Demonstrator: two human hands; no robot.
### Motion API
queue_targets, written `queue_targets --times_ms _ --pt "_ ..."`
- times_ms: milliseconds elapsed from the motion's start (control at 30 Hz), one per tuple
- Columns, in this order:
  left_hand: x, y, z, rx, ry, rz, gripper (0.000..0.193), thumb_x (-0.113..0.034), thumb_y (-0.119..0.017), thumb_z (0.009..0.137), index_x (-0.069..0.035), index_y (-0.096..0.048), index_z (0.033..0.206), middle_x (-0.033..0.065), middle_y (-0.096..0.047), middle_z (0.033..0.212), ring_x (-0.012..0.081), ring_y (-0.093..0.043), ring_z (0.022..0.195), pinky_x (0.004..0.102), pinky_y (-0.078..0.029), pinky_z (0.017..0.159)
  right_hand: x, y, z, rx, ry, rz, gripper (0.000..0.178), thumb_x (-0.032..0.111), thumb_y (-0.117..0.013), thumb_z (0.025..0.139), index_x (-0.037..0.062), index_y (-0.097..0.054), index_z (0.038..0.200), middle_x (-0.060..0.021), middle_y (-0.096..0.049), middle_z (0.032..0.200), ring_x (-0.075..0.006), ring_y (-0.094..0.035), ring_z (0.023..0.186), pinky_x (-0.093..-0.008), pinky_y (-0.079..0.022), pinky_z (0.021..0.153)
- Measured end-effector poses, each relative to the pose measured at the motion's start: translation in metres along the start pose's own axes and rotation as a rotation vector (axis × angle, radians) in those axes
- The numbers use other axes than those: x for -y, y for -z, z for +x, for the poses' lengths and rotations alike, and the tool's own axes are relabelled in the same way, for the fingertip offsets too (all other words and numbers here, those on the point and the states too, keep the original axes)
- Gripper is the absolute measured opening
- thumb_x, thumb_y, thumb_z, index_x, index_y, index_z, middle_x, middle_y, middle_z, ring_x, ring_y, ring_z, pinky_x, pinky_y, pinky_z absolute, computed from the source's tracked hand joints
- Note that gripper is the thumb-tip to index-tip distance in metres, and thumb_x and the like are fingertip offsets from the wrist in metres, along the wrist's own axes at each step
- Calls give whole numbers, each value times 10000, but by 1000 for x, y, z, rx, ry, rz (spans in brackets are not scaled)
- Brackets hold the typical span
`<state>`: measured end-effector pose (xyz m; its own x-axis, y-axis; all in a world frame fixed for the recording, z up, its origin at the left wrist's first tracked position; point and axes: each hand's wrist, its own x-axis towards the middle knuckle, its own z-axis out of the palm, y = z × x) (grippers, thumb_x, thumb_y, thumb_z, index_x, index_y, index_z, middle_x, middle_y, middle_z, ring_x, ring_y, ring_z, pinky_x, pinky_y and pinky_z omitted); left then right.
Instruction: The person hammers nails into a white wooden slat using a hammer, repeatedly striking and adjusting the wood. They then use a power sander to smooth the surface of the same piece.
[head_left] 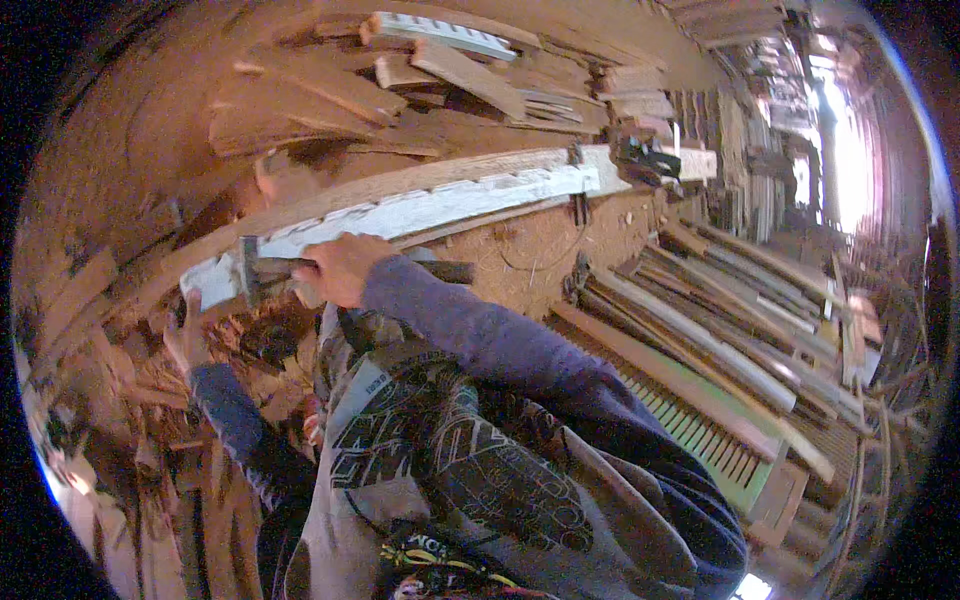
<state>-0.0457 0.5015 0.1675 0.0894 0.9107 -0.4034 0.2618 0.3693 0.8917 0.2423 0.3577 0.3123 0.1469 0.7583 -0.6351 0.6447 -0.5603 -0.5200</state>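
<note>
A long wooden plank [450, 203] with worn white paint lies across a sawdust-covered bench [540, 250]. My right hand [340, 268] grips the dark handle of a hammer-like tool [250, 272], whose metal head rests against the plank near its left end. My left hand [186, 335] reaches below that end of the plank, fingers spread, close to it; I cannot tell whether it touches. Both arms are in purple sleeves.
A dark clamp [640, 158] sits on the plank's far right end. Stacked wood offcuts [400, 80] lie behind the bench. Long slats [720, 320] and a green louvred shutter [700, 425] lie to the right. Wood scraps and shavings [130, 400] cover the ground at left.
</note>
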Motion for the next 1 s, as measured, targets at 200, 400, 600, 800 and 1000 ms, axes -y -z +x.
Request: queue_targets --times_ms 200,400,600,800,1000 --pt "-18 6 27 109 -40 306 540 -380 -739 836 32 -626 1166 90 -641 1135 195 -572 1026 338 -439 926 -125 15 -67 -206 -79 -24 515 567 -478 920 139 -653 1147 -203 -673 1044 -420 -629 987 -494 -502 868" --pt "-26 6 28 96 -116 624 714 -565 -698 801 61 -645 1140 153 -662 1093 239 -584 1015 338 -434 918 -211 43 -114 -298 -121 65 581 599 -487 905 106 -658 1159 -189 -679 1038 -407 -630 984 -455 -508 858" --pt "-16 -10 11 -282 -171 670 764 -579 -689 793 47 -607 1224 188 -633 1213 292 -603 1073 373 -451 924 -308 89 -150 -291 -61 118 561 554 -520 909 47 -668 1100 -210 -682 977 -376 -655 920 -435 -503 806" --pt "-36 -69 -64 -477 -220 881 744 -567 -694 790 -23 -579 1286 175 -599 1286 300 -601 1133 386 -472 929 -456 132 -194 -235 -250 226 488 527 -587 882 108 -686 1113 -154 -705 1012 -321 -669 940 -421 -513 859" --pt "-59 -162 -145 -446 -328 842 658 -411 -745 779 -55 -562 1302 169 -578 1313 293 -576 1169 392 -470 949 -588 158 -242 -523 -402 147 332 348 -684 879 55 -689 1036 -104 -667 756 -204 -614 689 -362 -493 653"
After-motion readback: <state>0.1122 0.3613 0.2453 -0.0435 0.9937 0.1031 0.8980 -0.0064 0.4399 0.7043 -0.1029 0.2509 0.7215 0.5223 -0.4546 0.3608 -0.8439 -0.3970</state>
